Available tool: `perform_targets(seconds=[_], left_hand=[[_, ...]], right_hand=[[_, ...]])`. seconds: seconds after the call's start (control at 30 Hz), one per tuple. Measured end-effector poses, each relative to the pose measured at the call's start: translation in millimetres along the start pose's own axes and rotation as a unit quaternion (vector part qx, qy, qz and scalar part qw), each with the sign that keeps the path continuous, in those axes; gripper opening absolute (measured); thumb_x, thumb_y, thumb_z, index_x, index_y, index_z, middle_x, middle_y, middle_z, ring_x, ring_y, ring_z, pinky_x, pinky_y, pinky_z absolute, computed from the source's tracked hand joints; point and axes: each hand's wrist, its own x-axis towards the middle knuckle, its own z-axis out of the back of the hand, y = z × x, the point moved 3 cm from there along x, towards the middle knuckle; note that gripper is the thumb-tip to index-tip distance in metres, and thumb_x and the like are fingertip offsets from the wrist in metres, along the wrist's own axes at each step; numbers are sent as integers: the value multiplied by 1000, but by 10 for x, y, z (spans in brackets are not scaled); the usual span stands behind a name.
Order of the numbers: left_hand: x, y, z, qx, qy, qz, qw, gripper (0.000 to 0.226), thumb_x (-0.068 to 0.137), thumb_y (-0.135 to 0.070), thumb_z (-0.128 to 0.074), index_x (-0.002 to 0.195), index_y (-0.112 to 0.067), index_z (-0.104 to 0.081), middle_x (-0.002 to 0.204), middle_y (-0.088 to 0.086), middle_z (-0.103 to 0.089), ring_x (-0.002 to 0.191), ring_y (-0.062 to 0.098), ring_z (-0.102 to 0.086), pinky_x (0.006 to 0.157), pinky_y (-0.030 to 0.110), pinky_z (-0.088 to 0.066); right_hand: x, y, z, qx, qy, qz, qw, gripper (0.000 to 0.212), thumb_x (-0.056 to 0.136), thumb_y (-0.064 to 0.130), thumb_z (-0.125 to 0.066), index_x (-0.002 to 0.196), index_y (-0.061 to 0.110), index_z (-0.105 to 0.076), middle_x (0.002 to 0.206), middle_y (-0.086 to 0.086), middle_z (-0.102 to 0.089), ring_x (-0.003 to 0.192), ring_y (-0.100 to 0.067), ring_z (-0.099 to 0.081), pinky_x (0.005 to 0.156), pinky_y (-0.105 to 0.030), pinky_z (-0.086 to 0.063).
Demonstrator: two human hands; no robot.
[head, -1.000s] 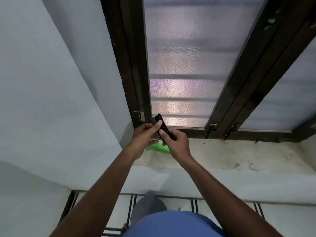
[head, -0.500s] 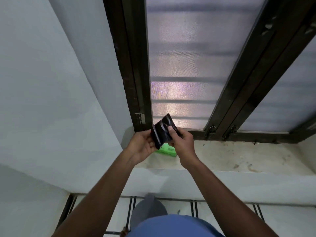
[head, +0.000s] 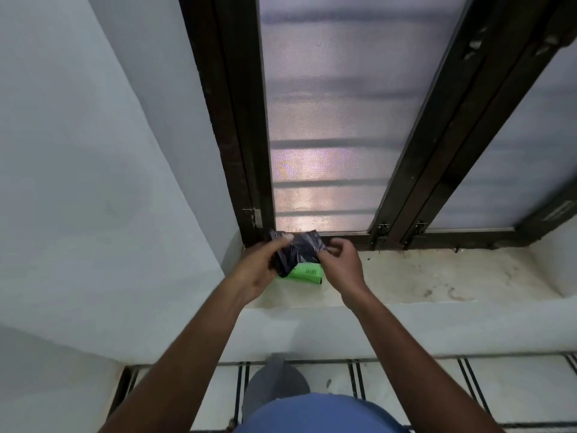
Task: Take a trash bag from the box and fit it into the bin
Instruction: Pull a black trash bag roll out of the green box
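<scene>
Just below the middle of the frame, the left hand [head: 260,267] pinches the folded black trash bag [head: 298,250] between thumb and fingers at the bag's upper left corner, the rest of the film bunched against its palm. The right hand [head: 342,265] sits at the bag's right edge with fingers curled in; they seem to nip the film there, though the contact itself is hidden behind the knuckles.

The bag looks very light, thin and limp, glossy enough to slide between fingertips, and its layers likely cling together. I would judge the loose edges and corners the best places to take hold, each hand on its own layer and drawing apart; a grip on the middle would only crumple it.

Right beneath the bag, the green box [head: 306,273] lies flat on the window ledge [head: 437,276], partly covered by the hands. The ledge runs on to the right, stained but bare. Behind the hands the dark window frame [head: 246,151] stands close, and a pale wall [head: 93,167] closes the left of the picture, so room to shake the bag out lies toward the viewer and down, over the tiled floor [head: 406,385]. No bin is in sight.
</scene>
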Motion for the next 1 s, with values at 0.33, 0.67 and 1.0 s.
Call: perform_targets(seconds=[0.33,0.67,1.0], left_hand=[[-186,-103,-117,125,39,-62,990,36,89,-11,-87,124,-10,-77,116,10,-84,113,30,-79,100,45,-63],[-235,-184,106,7,52,21,998,34,102,-41,-71,119,-13,-79,98,6,-70,91,24,-69,82,36,-63],[-262,-78,-19,172,50,-47,983,75,70,-54,-92,135,-24,-68,133,3,-74,123,19,-72,90,37,-64]], right_hand=[[-113,615,-132,-120,160,136,970,61,108,72,-48,129,22,-77,113,1,-82,110,-17,-76,106,-50,-60],[122,675,-6,-155,143,192,959,83,99,77,-64,77,-2,-51,66,0,-44,61,-14,-44,65,-37,-36],[1,851,-31,0,272,143,952,75,106,69,-62,90,-4,-57,79,-12,-56,73,-24,-56,78,-38,-46]])
